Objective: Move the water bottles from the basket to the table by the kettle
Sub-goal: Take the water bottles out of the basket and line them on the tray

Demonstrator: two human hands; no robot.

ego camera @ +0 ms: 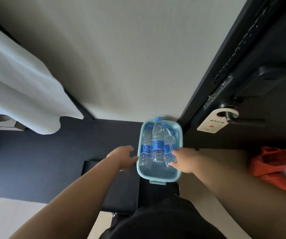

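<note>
A light-blue plastic basket [159,175] sits on the dark floor by the wall. Three clear water bottles with blue labels and blue caps lie in it side by side: the left bottle [146,149], the middle bottle [158,144] and the right bottle [169,147]. My left hand [124,156] is at the basket's left rim, fingers spread, holding nothing. My right hand [184,160] reaches over the right rim, its fingers curled against the lower part of the right bottle. No kettle or table is visible.
A dark door [259,83] with a lever handle and a white hanger sign [214,121] stands to the right. An orange plastic bag [276,163] lies at the right. White towels [18,83] hang at the left above a grey holder [1,121].
</note>
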